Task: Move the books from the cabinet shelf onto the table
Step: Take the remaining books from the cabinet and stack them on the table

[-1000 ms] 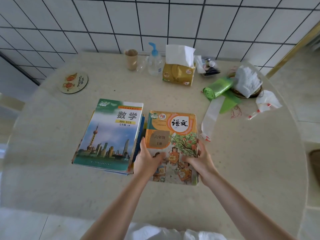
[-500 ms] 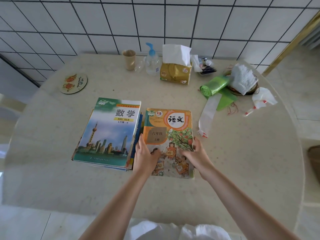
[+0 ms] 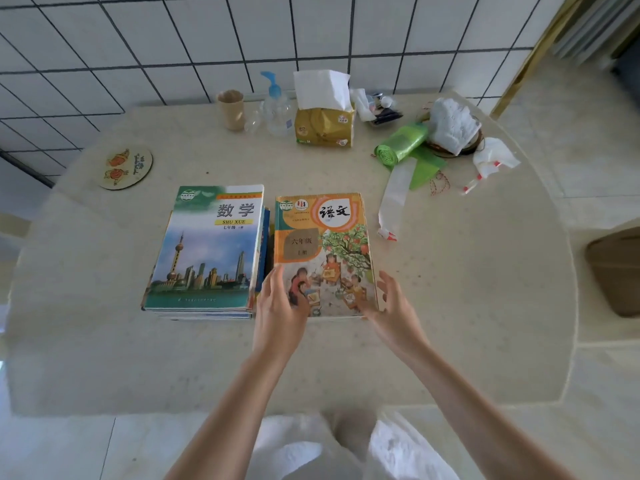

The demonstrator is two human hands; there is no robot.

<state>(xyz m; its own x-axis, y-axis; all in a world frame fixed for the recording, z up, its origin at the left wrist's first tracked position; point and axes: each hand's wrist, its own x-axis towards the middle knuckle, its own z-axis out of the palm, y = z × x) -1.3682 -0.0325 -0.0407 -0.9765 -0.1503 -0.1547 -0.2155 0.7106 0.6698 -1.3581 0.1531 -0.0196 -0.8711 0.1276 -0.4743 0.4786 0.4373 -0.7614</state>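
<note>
1. At the far left of the table (image 3: 104, 341) we see a round coaster (image 3: 125, 168) with orange figures on it, lying flat and well apart from the books.
2. Next comes a stack of books (image 3: 204, 251), its top cover showing a city skyline; the stack lies flat on the table, and blue edges of lower books stick out on its right side.
3. Just beside the stack, on its right, lies an orange book (image 3: 323, 244) with a tree and children on the cover, flat on the table.
4. Our left hand (image 3: 278, 306) is at the near left corner of the orange book, fingers straight and relaxed, the thumb lying over the cover; we see no curl around the book.
5. Our right hand (image 3: 391, 306) is at the near right corner of the same book, fingers spread and loose; whether they touch its edge we cannot tell, but they grip nothing.
6. Along the back, near the tiled wall (image 3: 242, 46), stand a cup (image 3: 230, 109), a pump bottle (image 3: 275, 105) and a tissue pack (image 3: 323, 123).
7. Further right lie a green roll of bags (image 3: 401, 143), a white cloth (image 3: 452, 124) and some wrappers (image 3: 493, 161).
</note>
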